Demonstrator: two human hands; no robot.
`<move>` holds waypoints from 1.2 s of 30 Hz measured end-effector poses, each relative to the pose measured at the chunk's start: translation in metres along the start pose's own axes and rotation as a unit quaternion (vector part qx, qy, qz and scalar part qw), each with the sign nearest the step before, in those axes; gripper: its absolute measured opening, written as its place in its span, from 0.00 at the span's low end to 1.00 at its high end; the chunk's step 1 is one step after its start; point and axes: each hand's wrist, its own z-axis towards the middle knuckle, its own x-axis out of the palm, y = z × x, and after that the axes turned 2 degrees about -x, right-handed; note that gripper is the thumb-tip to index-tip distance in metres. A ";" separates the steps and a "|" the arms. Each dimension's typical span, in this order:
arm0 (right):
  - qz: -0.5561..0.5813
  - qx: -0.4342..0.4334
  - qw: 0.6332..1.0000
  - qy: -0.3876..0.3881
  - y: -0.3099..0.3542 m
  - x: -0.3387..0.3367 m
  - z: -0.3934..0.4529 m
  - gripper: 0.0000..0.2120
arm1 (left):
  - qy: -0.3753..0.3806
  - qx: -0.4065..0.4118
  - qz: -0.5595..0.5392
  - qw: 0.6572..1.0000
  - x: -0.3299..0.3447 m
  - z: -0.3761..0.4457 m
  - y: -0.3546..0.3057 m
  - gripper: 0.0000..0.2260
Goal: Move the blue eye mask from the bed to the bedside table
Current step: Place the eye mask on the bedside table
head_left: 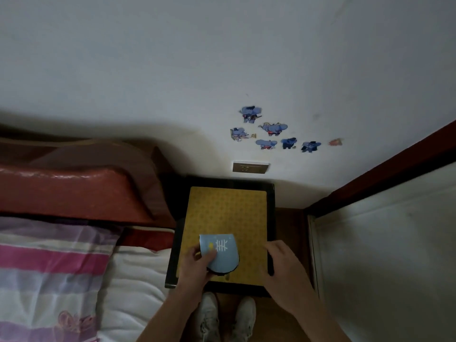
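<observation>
1. Head view: my left hand (197, 264) pinches the blue eye mask (220, 253) over the near part of the bedside table (270, 218), above its yellow mat (227, 213).
2. My right hand (283, 261) is at 3 o'clock from the mask, fingers loosely curled, holding nothing.
3. The bed (133, 275) lies at 9 o'clock, a wall socket (250, 167) at 12 o'clock, my shoes (227, 317) at 6 o'clock.

The left hand (195, 264) covers the lower left part of the eye mask (220, 251). Both forearms and the white shoes (225, 317) are cut off by the bottom edge. The bed (49, 267) runs off the left edge. The wall stickers (271, 134) are too blurred to make out detail
</observation>
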 end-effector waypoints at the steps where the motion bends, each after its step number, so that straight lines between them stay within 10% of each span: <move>1: -0.025 -0.007 1.000 0.012 -0.009 0.011 0.006 0.19 | -0.007 -0.008 0.007 1.000 0.000 0.017 0.006 0.14; 15: -0.207 -0.037 0.973 0.094 -0.084 0.136 0.060 0.37 | -0.029 0.089 0.236 0.967 -0.016 0.146 0.070 0.22; 18: -0.216 -0.030 0.970 0.103 -0.088 0.146 0.061 0.38 | -0.030 0.227 0.391 0.892 -0.024 0.131 0.074 0.27; 21: -0.226 -0.023 0.969 0.099 -0.091 0.153 0.061 0.39 | 0.035 0.404 0.582 0.705 -0.037 0.113 0.081 0.30; 25: -0.245 -0.022 0.964 0.099 -0.095 0.159 0.059 0.40 | 0.114 0.395 0.734 0.540 -0.047 0.109 0.092 0.35; 36: -0.276 -0.028 0.955 0.108 -0.095 0.159 0.057 0.40 | 0.109 0.370 0.771 0.506 -0.030 0.129 0.080 0.35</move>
